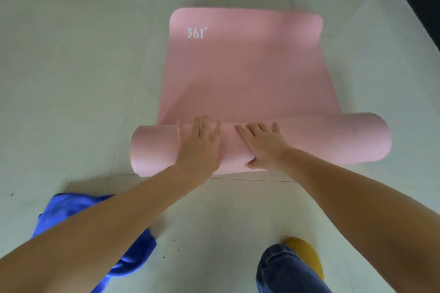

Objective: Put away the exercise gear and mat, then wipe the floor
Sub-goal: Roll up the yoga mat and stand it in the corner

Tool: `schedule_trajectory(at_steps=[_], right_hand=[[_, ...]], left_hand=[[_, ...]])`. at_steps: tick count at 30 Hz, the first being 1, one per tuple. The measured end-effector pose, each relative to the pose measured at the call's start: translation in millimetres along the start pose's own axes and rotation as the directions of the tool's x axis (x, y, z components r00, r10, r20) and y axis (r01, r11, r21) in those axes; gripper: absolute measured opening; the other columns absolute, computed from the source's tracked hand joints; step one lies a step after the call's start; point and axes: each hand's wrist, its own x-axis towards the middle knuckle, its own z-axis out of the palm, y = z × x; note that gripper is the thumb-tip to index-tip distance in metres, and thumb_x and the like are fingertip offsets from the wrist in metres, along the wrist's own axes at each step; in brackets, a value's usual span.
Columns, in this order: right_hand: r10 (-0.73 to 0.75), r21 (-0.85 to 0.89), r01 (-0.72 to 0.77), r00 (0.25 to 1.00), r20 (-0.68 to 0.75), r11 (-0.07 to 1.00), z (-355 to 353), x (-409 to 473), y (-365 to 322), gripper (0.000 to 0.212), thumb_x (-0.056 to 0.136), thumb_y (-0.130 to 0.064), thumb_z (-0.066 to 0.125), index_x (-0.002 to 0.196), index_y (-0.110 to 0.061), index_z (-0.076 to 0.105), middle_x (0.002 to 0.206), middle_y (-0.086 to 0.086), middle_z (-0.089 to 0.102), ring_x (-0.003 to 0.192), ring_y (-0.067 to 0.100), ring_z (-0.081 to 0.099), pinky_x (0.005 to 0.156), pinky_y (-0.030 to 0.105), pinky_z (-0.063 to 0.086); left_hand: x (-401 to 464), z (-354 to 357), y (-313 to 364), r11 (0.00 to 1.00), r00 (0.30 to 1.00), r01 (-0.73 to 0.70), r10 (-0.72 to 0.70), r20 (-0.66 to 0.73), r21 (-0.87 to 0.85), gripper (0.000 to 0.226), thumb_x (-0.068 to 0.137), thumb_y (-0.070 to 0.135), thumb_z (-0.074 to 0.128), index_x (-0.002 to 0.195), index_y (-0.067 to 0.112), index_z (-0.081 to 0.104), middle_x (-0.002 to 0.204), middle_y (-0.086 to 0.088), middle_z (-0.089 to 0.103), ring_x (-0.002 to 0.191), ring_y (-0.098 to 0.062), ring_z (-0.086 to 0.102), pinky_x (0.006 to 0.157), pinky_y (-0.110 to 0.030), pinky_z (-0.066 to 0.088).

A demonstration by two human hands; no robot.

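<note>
While my left arm is hiding half the cloth (71, 207), both hands, left (200, 144) and right (263, 147), are pressing flat-fingered on the mat (242, 74) roll; right thumb tucked under.

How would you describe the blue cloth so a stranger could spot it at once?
Start at the pink mat half rolled on the pale floor. Come toward the camera, lower left, under the person's left forearm: the blue cloth lies crumpled there. It is the only bright blue, soft thing.
</note>
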Motion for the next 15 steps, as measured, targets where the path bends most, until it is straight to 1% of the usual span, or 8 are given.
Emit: schedule_trajectory(at_steps=[2, 3, 5, 7, 9, 11, 13, 15], right_hand=[[-0.012, 0.059, 0.012, 1.000, -0.001, 0.998, -4, 8, 8, 0.103, 0.071, -0.052, 0.069, 0.150, -0.025, 0.007, 0.146, 0.004, 0.030, 0.131, 0.027, 0.031, 0.103, 0.054, 0.028], [-0.017, 0.079, 0.017, 1.000, -0.002, 0.997, -5, 12, 12, 0.102, 0.070, -0.053, 0.069, 0.149, -0.027, 0.010, 0.145, 0.003, 0.032, 0.130, 0.026, 0.032, 0.103, 0.054, 0.027], [-0.021, 0.132, 0.017, 0.999, 0.027, 0.991, -10, 22, 19, 0.101, 0.068, -0.052, 0.072, 0.148, -0.030, 0.013, 0.144, 0.000, 0.035, 0.130, 0.025, 0.033, 0.104, 0.052, 0.027], [-0.019, 0.218, -0.002, 0.995, 0.096, 0.976, -19, 36, 28, 0.103, 0.065, -0.052, 0.075, 0.147, -0.033, 0.015, 0.146, 0.000, 0.035, 0.132, 0.026, 0.033, 0.107, 0.050, 0.025], [-0.044, 0.273, -0.006, 0.983, 0.179, 0.962, -31, 49, 35, 0.107, 0.065, -0.053, 0.077, 0.148, -0.033, 0.014, 0.150, 0.000, 0.030, 0.136, 0.027, 0.029, 0.111, 0.050, 0.021], [-0.054, 0.290, -0.008, 0.977, 0.206, 0.957, -40, 55, 43, 0.106, 0.068, -0.055, 0.074, 0.150, -0.032, 0.010, 0.154, 0.001, 0.022, 0.141, 0.026, 0.021, 0.115, 0.054, 0.012], [-0.013, 0.235, -0.021, 0.990, 0.143, 0.972, -44, 52, 52, 0.098, 0.076, -0.059, 0.065, 0.150, -0.030, 0.008, 0.157, 0.003, 0.012, 0.145, 0.024, 0.010, 0.113, 0.061, 0.005], [0.026, 0.152, -0.022, 0.999, -0.022, 0.988, -39, 40, 64, 0.090, 0.082, -0.063, 0.054, 0.151, -0.026, 0.007, 0.158, 0.008, 0.010, 0.146, 0.025, 0.007, 0.111, 0.065, 0.008]], left_hand=[[-15, 20, 16, 1.000, 0.998, 0.022, -0.021, 0.062, -0.013, 0.105, 0.084, 0.051, 0.057, 0.147, 0.018, -0.021, 0.154, -0.023, -0.011, 0.144, -0.039, -0.006, 0.107, -0.067, 0.005], [-13, 30, 20, 0.999, 0.997, 0.047, -0.046, 0.068, -0.011, 0.112, 0.081, 0.052, 0.060, 0.143, 0.020, -0.029, 0.154, -0.023, -0.015, 0.143, -0.040, -0.008, 0.107, -0.068, 0.003], [2, 42, 22, 0.996, 0.996, 0.081, -0.079, 0.046, -0.032, 0.118, 0.078, 0.052, 0.064, 0.134, 0.022, -0.035, 0.154, -0.023, -0.015, 0.142, -0.043, -0.007, 0.104, -0.072, 0.001], [20, 43, 18, 0.996, 0.996, 0.084, -0.084, 0.010, -0.041, 0.117, 0.074, 0.053, 0.067, 0.135, 0.023, -0.029, 0.156, -0.024, -0.002, 0.143, -0.043, 0.003, 0.101, -0.077, 0.006], [36, 41, 10, 0.997, 0.997, 0.071, -0.071, 0.021, -0.019, 0.120, 0.070, 0.056, 0.069, 0.140, 0.023, -0.022, 0.155, -0.023, 0.008, 0.142, -0.042, 0.011, 0.099, -0.078, 0.010], [51, 32, 0, 0.998, 0.996, 0.056, -0.056, 0.066, -0.003, 0.118, 0.071, 0.059, 0.066, 0.147, 0.023, -0.017, 0.155, -0.019, 0.007, 0.143, -0.038, 0.010, 0.102, -0.074, 0.012], [70, 15, -13, 0.998, 0.985, 0.042, -0.034, 0.169, -0.047, 0.113, 0.072, 0.060, 0.064, 0.149, 0.028, -0.013, 0.153, -0.012, 0.006, 0.142, -0.033, 0.009, 0.105, -0.069, 0.014], [96, -5, -27, 0.995, 0.964, 0.028, -0.001, 0.266, -0.098, 0.112, 0.068, 0.059, 0.067, 0.149, 0.030, -0.005, 0.151, -0.007, 0.014, 0.140, -0.029, 0.016, 0.107, -0.065, 0.016]])
